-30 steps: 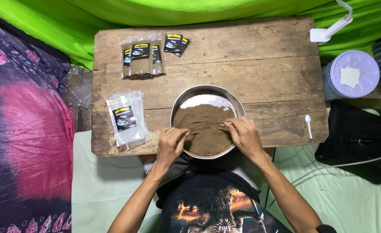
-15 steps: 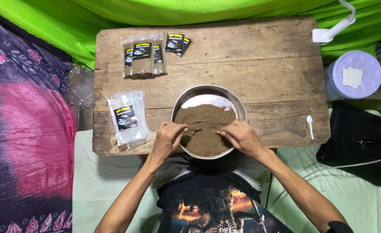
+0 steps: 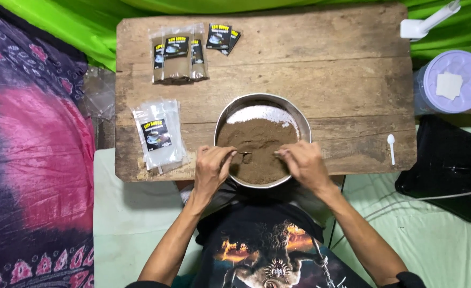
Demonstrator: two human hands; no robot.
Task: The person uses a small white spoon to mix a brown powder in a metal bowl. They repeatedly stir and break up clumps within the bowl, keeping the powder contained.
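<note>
1. The fingertips of both hands were partly sunk in the brown powder (image 3: 256, 146), so what, if anything, they pinched was hard to make out; a small dark shape between them may have been a spoon.
2. The left hand (image 3: 212, 169) curled narrow at the 8 o'clock rim of the round metal bowl (image 3: 222, 114), fingers bent into the powder.
3. The right hand (image 3: 303, 164) sat at the 4 o'clock rim, fingers drawn together and touching the powder.
4. The bowl stood at the near edge of the wooden tabletop (image 3: 342, 85), with a patch of white powder (image 3: 262, 113) at its 12 o'clock side.
5. A clear printed pouch (image 3: 158, 136) lay at 9 o'clock from the bowl, apart from it.
6. Filled pouches (image 3: 177, 53) lay at 11 o'clock, small dark sachets (image 3: 222, 38) just beside them.
7. A white plastic spoon (image 3: 391, 148) lay at 3 o'clock.
8. A lilac-lidded tub (image 3: 451, 80) stood off the tabletop at 2 o'clock, its side cut off by the frame edge.
</note>
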